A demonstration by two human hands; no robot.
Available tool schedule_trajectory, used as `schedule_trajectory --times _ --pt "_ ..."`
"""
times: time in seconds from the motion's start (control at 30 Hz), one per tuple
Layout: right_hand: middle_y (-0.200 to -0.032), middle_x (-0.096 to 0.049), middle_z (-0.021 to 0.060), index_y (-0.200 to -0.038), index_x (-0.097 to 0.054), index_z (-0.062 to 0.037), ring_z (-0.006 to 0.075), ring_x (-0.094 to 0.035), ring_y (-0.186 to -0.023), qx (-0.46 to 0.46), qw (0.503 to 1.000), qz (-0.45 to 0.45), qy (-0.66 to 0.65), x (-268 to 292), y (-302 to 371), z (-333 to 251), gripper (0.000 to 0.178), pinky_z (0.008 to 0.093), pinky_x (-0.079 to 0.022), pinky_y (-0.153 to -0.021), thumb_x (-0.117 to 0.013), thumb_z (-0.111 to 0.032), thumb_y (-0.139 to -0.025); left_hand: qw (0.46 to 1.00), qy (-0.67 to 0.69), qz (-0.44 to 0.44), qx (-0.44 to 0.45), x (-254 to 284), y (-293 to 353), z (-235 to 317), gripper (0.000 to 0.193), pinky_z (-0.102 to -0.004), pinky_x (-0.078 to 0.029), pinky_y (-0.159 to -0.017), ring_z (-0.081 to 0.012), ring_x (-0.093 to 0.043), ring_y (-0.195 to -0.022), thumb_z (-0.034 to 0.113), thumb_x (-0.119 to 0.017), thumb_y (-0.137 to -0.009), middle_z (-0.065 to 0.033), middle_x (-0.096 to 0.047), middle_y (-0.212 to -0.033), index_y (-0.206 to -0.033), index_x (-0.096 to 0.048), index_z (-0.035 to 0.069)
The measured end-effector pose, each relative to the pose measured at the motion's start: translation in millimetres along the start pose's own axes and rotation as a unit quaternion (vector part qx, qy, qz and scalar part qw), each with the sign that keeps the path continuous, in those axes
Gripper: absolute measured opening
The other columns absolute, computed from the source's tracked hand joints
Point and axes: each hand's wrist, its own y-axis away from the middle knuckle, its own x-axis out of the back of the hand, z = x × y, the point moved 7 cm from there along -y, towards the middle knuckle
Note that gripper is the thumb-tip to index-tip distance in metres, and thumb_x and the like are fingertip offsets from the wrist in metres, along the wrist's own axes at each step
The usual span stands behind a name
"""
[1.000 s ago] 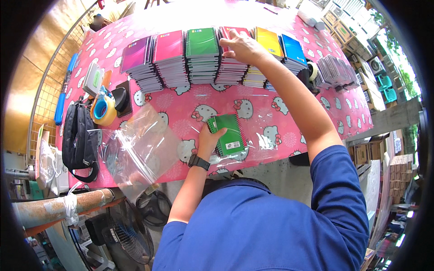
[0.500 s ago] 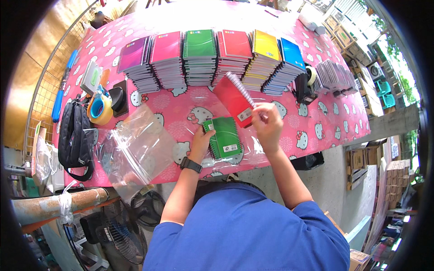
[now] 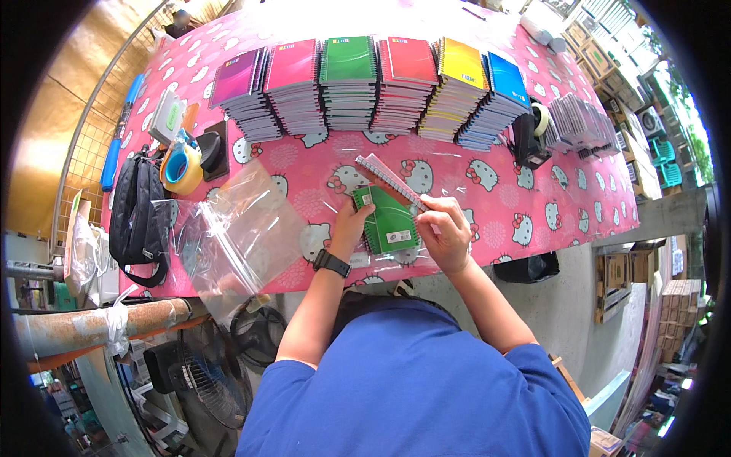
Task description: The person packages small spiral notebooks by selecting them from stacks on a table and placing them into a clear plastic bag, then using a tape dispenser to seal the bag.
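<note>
Left hand [image 3: 350, 227] grips green notebook [image 3: 391, 222], apparently steadying it; right hand [image 3: 448, 233] pinches 1 tilted reddish notebook [image 3: 390, 181] by its end.

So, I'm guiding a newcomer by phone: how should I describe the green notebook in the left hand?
On the pink patterned table, look toward the near edge, on this side of the row of notebook stacks. There the left hand holds a green spiral notebook. Unlike the top notebook of the green stack in that row, it shows a white label on its cover.
</note>
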Motion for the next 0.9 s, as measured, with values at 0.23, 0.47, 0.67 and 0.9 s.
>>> schedule_trajectory --times 0.23,0.47,0.67,0.9 --pt "-0.098 -0.061 0.0125 -0.081 -0.058 -0.0039 0.019 -0.06 -0.083 -0.171 0.975 0.061 -0.127 4 26 24 0.014 0.0284 -0.049 -0.072 -0.064 0.007 -0.075 0.973 -0.198 0.072 -0.097 1 17 15 0.045 -0.0339 -0.044 -0.081 -0.0231 -0.058 -0.094 0.012 -0.062 -0.079 -0.0152 -0.06 -0.103 -0.12 -0.046 -0.001" --pt "-0.102 -0.055 0.0103 -0.084 -0.054 -0.0042 0.01 -0.054 -0.085 -0.248 0.937 0.037 -0.245 8 36 35 0.016 0.0218 -0.045 -0.07 -0.059 0.01 -0.081 0.943 -0.109 0.076 -0.306 -5 44 129 0.067 -0.038 -0.019 -0.109 -0.0295 -0.026 -0.133 0.012 -0.064 -0.076 -0.0195 -0.034 -0.14 -0.135 -0.034 0.001" --pt "-0.103 -0.058 0.0116 -0.088 -0.054 -0.0019 0.0132 -0.058 -0.088 -0.252 0.899 0.01 -0.359 10 20 34 0.014 0.0265 -0.05 -0.073 -0.056 0.01 -0.082 0.975 -0.103 -0.167 -0.103 -41 46 152 0.034 -0.0231 -0.047 -0.078 -0.0084 -0.056 -0.089 0.006 -0.071 -0.076 -0.0063 -0.063 -0.1 -0.108 -0.061 -0.001" --pt "-0.089 -0.059 0.0087 -0.085 -0.064 -0.0031 0.0196 -0.054 -0.086 -0.187 0.981 0.014 -0.05 22 -29 -7 0.011 0.0297 -0.043 -0.076 -0.066 -0.006 -0.075 0.788 -0.39 0.076 -0.471 -61 78 184 0.037 -0.0343 -0.048 -0.073 -0.0249 -0.058 -0.08 0.003 -0.07 -0.06 -0.0074 -0.065 -0.087 -0.097 -0.067 0.005"
